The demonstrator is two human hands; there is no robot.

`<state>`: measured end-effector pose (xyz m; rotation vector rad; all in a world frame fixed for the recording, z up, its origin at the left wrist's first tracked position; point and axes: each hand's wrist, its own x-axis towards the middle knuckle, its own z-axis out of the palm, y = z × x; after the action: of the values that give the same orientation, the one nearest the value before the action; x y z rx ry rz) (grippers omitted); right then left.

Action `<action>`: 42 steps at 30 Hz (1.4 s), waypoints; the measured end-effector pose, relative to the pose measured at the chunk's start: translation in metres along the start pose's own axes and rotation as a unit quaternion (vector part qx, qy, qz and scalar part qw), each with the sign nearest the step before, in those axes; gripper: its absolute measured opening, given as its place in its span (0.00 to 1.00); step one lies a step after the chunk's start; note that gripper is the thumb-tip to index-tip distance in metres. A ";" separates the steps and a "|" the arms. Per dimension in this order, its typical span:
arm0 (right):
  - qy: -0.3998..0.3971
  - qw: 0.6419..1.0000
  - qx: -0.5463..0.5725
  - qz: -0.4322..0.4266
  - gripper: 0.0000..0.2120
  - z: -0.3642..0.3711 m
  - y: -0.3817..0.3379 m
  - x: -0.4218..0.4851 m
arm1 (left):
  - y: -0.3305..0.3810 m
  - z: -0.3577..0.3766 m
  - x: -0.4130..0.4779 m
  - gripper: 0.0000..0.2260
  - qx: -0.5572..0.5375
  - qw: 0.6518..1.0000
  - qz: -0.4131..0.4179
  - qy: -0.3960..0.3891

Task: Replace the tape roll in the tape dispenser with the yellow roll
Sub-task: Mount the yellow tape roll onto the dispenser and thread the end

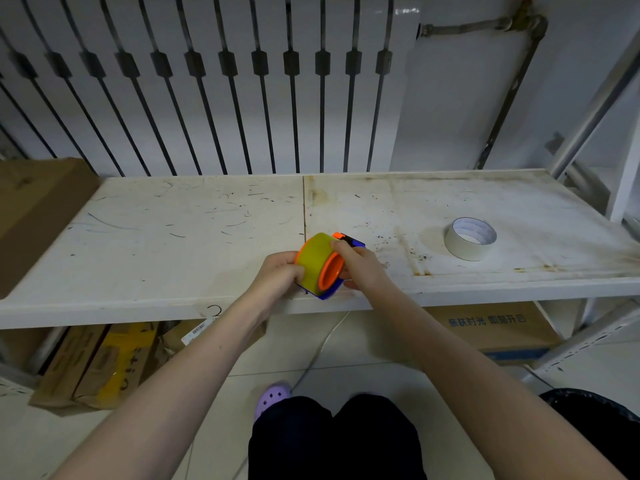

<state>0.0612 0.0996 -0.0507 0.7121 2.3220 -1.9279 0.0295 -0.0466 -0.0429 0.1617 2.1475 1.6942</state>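
At shelf's front edge, you're gripping yellow roll with left hand, right hand clasping dispenser; white roll already out, seating seemingly unfinished.

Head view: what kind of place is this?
Probably a storeroom or utility corner, not an office: a scuffed white metal shelf serves as workbench, cardboard boxes sit under it on a tiled floor, and a radiator with bare pipes lines the wall.
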 end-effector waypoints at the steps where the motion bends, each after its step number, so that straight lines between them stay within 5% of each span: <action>1: -0.001 1.000 0.006 0.007 0.13 0.000 -0.001 0.001 | 0.004 0.001 -0.001 0.02 -0.007 1.000 -0.005 0.009; 6: 0.040 0.991 -0.062 -0.109 0.13 0.001 -0.001 -0.002 | 0.014 0.004 -0.003 0.06 -0.018 0.999 -0.012 0.023; 12: 0.039 0.901 -0.295 -0.316 0.39 -0.001 0.013 -0.014 | 0.000 -0.001 0.002 0.05 0.002 0.999 0.014 -0.030; 20: 0.000 0.942 -0.237 -0.237 0.47 -0.006 0.005 -0.007 | -0.010 -0.005 0.002 0.10 0.000 0.998 0.016 -0.062; 23: -0.061 0.980 -0.126 -0.145 0.33 -0.013 -0.011 -0.003 | -0.007 -0.005 0.002 0.11 -0.010 0.999 0.006 -0.049; 27: -0.105 0.973 -0.172 -0.114 0.23 -0.012 -0.009 0.003 | 0.007 0.002 0.001 0.08 -0.033 0.999 -0.040 0.014; 30: -0.041 0.951 -0.252 -0.175 0.35 -0.003 -0.002 -0.007 | 0.021 0.006 0.003 0.08 -0.055 0.995 -0.081 0.033; 32: 0.034 0.903 -0.326 -0.279 0.43 0.004 0.006 -0.014 | 0.032 0.007 0.005 0.09 -0.052 0.993 -0.102 0.031; 34: 0.094 0.849 -0.372 -0.364 0.43 0.009 0.014 -0.016 | 0.041 0.009 0.007 0.09 -0.029 0.993 -0.110 0.029; 36: 0.104 0.834 -0.378 -0.389 0.42 0.011 0.019 -0.016 | 0.046 0.009 0.009 0.11 -0.002 0.992 -0.119 0.030; 42: 0.030 0.922 -0.274 -0.272 0.45 0.004 0.017 -0.016 | 0.044 0.012 0.007 0.16 -0.006 0.990 -0.136 0.026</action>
<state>0.0810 0.0922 -0.0618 0.0722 3.1242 -1.2391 0.0209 -0.0219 -0.0052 -0.1731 2.0846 1.5686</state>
